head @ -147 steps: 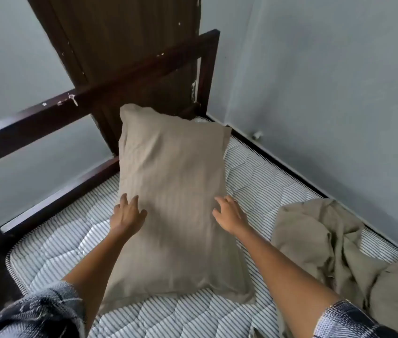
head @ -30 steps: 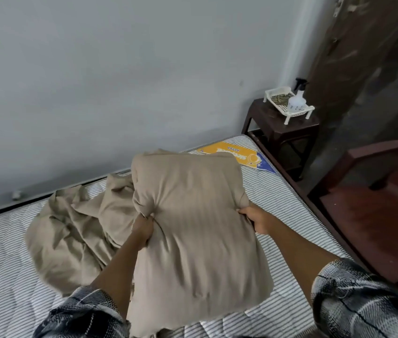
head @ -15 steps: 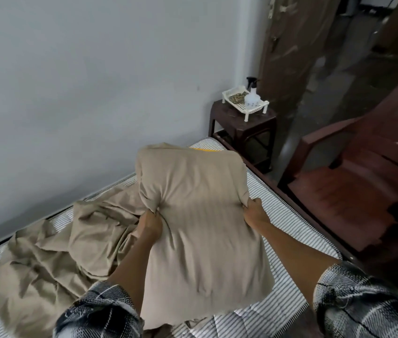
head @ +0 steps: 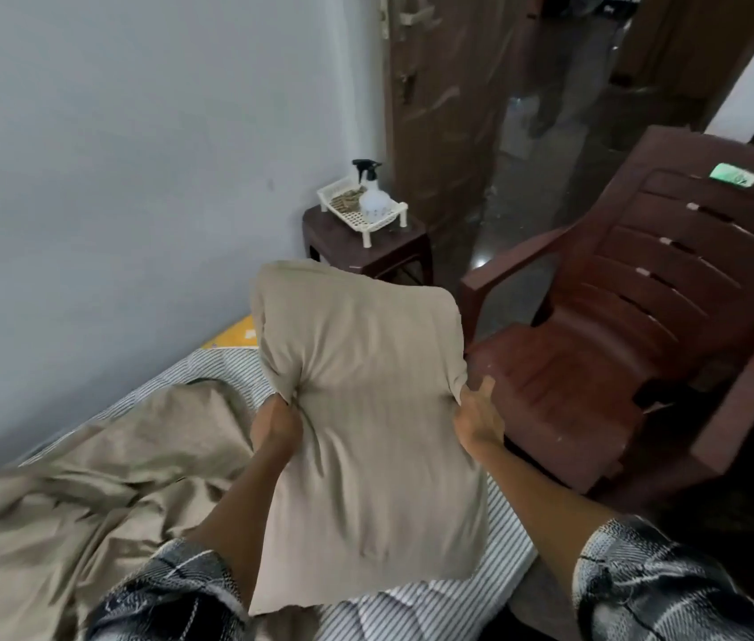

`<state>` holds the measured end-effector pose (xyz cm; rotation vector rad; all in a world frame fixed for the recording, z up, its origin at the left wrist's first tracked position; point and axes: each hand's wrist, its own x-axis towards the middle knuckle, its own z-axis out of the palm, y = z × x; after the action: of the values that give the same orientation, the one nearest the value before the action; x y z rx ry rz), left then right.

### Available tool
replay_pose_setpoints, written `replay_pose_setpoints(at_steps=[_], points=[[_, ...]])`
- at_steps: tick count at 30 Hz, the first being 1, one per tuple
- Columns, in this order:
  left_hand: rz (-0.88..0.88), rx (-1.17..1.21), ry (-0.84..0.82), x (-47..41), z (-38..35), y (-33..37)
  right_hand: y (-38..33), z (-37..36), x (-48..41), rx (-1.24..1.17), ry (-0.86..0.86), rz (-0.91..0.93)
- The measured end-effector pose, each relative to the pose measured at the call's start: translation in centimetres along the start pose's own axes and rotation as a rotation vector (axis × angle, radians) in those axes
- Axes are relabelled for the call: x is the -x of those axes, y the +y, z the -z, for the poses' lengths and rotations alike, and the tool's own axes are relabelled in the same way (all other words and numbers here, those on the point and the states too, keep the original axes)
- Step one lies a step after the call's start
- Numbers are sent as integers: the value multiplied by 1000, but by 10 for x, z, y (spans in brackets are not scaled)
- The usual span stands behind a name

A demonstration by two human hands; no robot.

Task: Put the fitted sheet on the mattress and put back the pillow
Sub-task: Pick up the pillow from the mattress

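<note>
Gripping 1 pillow [head: 366,409], left hand [head: 275,425] and right hand [head: 477,416] have swung it toward 1 chair [head: 620,363]; 1 sheet [head: 88,492] stays crumpled.

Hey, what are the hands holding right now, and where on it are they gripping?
Both hold the beige pillow: the left hand bunches fabric at its left edge, and the right hand has its grip on the right edge, about midway along.

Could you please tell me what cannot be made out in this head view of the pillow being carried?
- Left hand fingers: buried in the pillow.
- Mattress middle: covered by the sheet and pillow.
- Tray contents beside the spray bottle: too small.
- Chair legs: hidden by its own seat.
</note>
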<state>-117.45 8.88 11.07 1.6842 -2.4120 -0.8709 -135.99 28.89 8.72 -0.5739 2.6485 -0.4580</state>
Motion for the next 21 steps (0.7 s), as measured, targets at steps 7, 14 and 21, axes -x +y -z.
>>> replay_pose_setpoints(at_steps=[7,14,21], points=[[-115,30,-52,-16,-76,149,110,59,-69,-141,184,-123],[-335,2,-233,-32,-146,302,205,105,-116,-319,390,-502],[-458,58,-403,-64,-188,384,239,130,-147,-393,607,-633]])
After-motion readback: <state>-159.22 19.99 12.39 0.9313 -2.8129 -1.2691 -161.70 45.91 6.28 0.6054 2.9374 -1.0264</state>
